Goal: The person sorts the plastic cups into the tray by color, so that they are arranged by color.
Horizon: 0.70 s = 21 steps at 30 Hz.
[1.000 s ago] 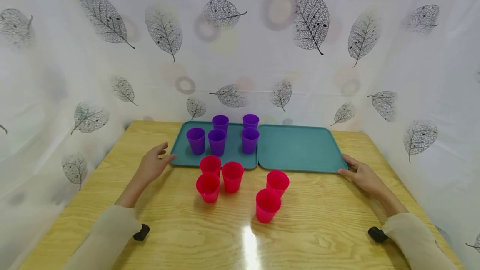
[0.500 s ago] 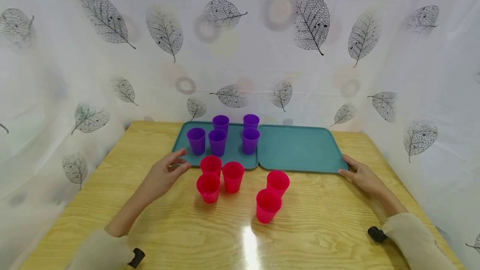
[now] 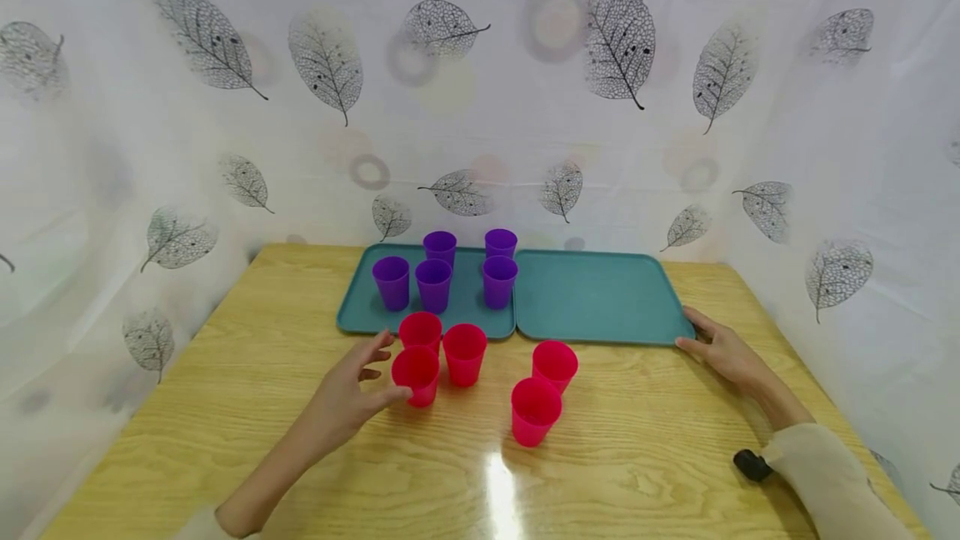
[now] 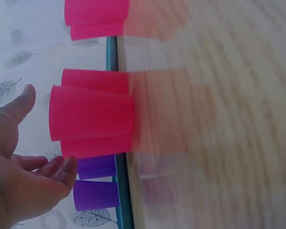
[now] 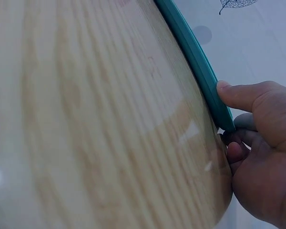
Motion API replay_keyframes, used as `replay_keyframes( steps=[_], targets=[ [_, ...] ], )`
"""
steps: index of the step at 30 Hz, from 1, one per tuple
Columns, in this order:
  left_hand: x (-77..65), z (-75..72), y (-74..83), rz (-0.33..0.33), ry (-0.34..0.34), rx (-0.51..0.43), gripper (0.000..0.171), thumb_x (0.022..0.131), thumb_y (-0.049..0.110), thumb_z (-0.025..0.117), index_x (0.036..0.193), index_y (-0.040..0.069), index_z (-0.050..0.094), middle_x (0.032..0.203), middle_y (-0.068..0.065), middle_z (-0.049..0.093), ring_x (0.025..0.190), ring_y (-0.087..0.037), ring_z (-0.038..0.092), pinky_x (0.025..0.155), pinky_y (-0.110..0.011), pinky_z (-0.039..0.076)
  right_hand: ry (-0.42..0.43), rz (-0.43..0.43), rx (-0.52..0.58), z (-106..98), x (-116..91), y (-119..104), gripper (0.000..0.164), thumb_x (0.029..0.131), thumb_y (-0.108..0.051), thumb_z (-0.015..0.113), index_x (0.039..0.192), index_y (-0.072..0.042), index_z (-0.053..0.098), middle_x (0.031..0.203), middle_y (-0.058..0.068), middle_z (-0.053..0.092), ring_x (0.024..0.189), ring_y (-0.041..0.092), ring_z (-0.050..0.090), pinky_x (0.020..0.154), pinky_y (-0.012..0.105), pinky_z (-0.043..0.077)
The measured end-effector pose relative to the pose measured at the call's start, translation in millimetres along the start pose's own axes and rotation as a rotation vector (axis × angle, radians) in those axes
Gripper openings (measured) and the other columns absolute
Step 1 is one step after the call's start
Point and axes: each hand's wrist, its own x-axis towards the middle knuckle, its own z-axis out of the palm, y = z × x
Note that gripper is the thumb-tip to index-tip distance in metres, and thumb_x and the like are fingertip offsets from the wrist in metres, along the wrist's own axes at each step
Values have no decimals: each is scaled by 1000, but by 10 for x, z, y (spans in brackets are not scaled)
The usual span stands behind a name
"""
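Holds out the left hand [image 3: 348,401] in a loose, unclenched grip just beside a red cup [image 3: 416,377] in front of the left tray [image 3: 358,313]. With the right hand [image 3: 723,354], grasps a corner of the second tray [image 3: 600,298], right of the left tray. Faces five purple cups [image 3: 433,287] on the left tray.

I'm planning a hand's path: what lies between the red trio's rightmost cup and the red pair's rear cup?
Only bare wood-grain tabletop; the head view shows it between the trio's rightmost cup and the pair's rear cup.
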Motion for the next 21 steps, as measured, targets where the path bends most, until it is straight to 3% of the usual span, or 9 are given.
replay_keyframes(
  steps=[2,5,8,10,12,16,17,21],
  targets=[
    [-13,48,2,-24,14,-15,81,87,16,86,153,-5,43,150,-21,50,132,-38,52,106,-53,48,-5,-2,6,-2,2,-6,83,107,-28,60,162,8,9,165,37,7,149,58,10,121,53,23],
    [-30,117,0,-56,31,-21,81,85,15,88,151,-4,45,148,-19,52,129,-37,54,105,-52,49,-6,3,1,-5,6,-4,83,107,-29,60,162,7,9,165,36,7,149,57,10,122,49,24],
    [-37,178,-9,-83,43,-4,83,84,16,88,151,-5,44,146,-18,53,128,-35,55,104,-51,50,-5,11,-3,-7,5,1,84,107,-30,60,162,7,9,165,36,6,149,57,10,122,51,24],
    [-35,211,-19,-94,51,2,85,83,16,89,152,-5,43,145,-18,53,127,-35,55,103,-50,51,-2,12,0,-4,6,-1,84,107,-29,60,162,8,9,165,37,6,149,58,10,117,63,21],
    [-32,234,-31,-103,59,12,86,83,16,89,152,-6,42,145,-18,54,126,-35,56,103,-49,52,-2,10,4,0,8,-5,84,107,-29,61,161,8,8,164,37,6,149,58,10,115,68,19],
    [-27,258,-42,-113,74,7,84,83,14,88,151,-5,43,143,-19,55,126,-35,56,103,-49,52,-2,10,8,9,13,-4,84,106,-28,61,161,8,9,164,37,6,149,58,10,114,68,19],
    [-28,261,-39,-119,76,7,83,83,14,88,151,-5,43,142,-18,55,125,-34,56,102,-48,53,0,9,7,9,14,1,84,106,-28,61,161,8,9,164,37,7,149,58,11,120,58,22],
    [-26,280,-14,-136,81,8,82,84,14,88,150,-4,44,140,-18,57,123,-33,57,101,-48,53,3,6,7,6,23,17,82,107,-23,60,161,9,8,163,39,7,148,59,13,119,59,25]
  ],
)
